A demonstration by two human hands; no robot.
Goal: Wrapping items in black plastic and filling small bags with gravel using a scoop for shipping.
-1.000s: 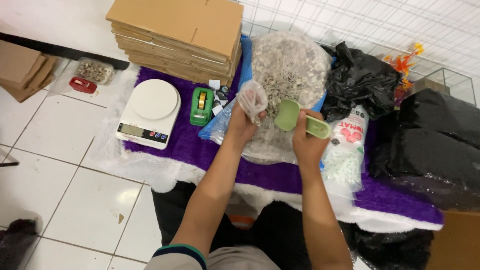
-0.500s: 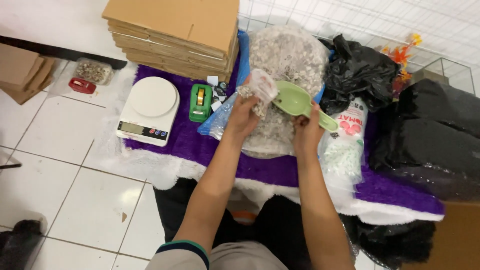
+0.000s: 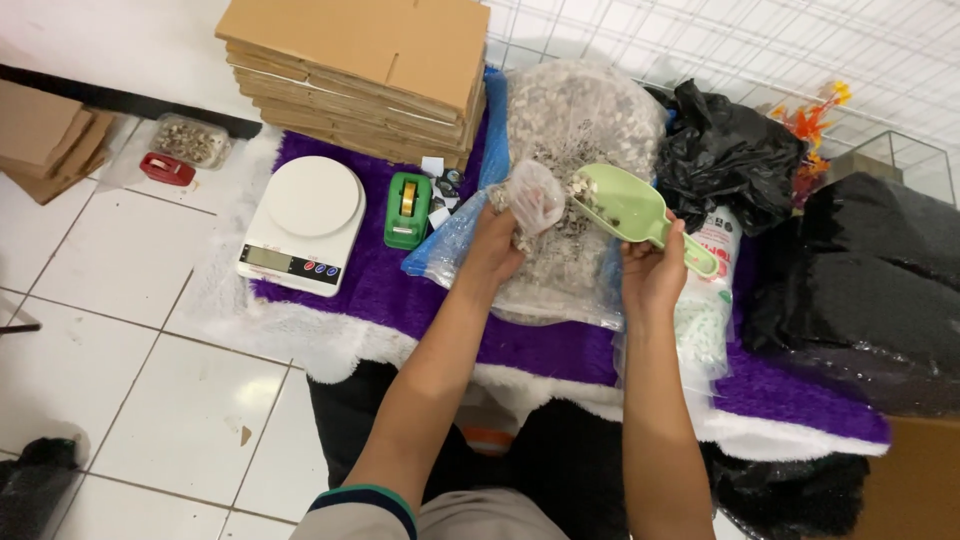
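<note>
My left hand (image 3: pixel 497 244) holds a small clear plastic bag (image 3: pixel 535 194) upright with its mouth turned to the right. In my right hand (image 3: pixel 650 272) is a light green scoop (image 3: pixel 628 206), gripped by its handle. The scoop's tip is tilted against the bag's mouth and carries small grey pieces. Both are above a large clear sack of grey granules (image 3: pixel 576 130) lying on a purple rug (image 3: pixel 400 290).
A white kitchen scale (image 3: pixel 305 222) and a green tape dispenser (image 3: pixel 407 209) sit left of my hands. Flat cardboard boxes (image 3: pixel 370 60) are stacked behind. Black plastic bags (image 3: pixel 860 270) lie at right, next to a white printed bag (image 3: pixel 705 310). A wire grid (image 3: pixel 800 50) stands at the back.
The scoop has risen from the sack and tipped to the mouth of the small bag. My left hand has lifted the bag slightly.
</note>
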